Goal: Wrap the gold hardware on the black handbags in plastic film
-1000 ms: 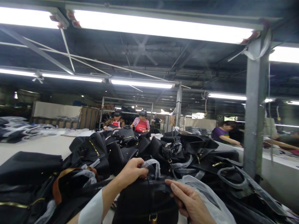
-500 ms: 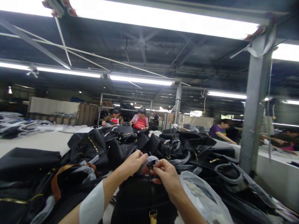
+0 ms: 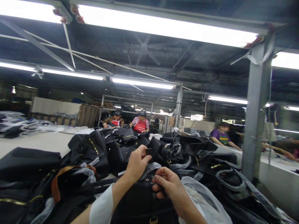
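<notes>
A black bag with gold-coloured hardware lies right in front of me. My left hand is raised over its top, thumb and fingers closed on a small flat black piece. Lower and to the right, my right hand is closed in a pinch at the bag's upper edge. What its fingertips grip is hidden. Clear plastic wrapping lies between the two hands, close to the right fingertips. A small metal ring shows on the bag just left of those fingers.
Many black bags are heaped around, some with plastic-wrapped handles. A brown strap lies to the left, a clear plastic bag to the right. A metal post rises at right. Co-workers sit beyond the heap and at a side table.
My left hand has risen away from the bag's top, and the small black piece now shows in its fingers. My right hand stays near the bag's edge, slightly lower.
</notes>
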Demonstrator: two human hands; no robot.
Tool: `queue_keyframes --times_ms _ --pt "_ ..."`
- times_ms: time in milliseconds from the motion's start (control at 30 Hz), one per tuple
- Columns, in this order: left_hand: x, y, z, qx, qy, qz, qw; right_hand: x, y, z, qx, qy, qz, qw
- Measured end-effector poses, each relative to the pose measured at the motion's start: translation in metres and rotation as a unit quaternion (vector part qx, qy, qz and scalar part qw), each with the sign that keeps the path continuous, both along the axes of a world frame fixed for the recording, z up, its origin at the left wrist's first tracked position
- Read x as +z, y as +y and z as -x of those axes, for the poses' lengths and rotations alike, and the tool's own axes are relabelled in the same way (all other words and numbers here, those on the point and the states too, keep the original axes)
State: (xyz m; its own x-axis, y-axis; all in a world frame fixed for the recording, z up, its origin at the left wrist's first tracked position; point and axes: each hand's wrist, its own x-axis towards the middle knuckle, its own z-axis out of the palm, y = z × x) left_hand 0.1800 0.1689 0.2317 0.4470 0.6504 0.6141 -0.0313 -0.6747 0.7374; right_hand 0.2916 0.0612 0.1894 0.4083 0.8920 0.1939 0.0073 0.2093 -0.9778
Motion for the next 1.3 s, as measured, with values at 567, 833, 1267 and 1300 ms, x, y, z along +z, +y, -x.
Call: queue_keyframes --times_ms 567,833,1267,1300 --pt "-0.044 -0.053 0.036 -0.08 0.061 -0.105 0.989 -0.002 -0.02 -0.003 0.08 0.051 0.027 0.995" --pt "-0.043 -0.056 0.034 -0.135 0.076 0.248 0.956 -0.002 -0.019 0.0 0.121 0.046 0.007 0.992" --pt "-0.083 -0.077 0.007 -0.201 -0.098 0.424 0.878 0.001 -0.026 -0.008 0.132 -0.013 -0.011 0.991" --pt "-0.087 -0.079 0.003 -0.196 -0.123 0.427 0.874 0.002 -0.026 -0.009 0.129 -0.011 -0.005 0.992"
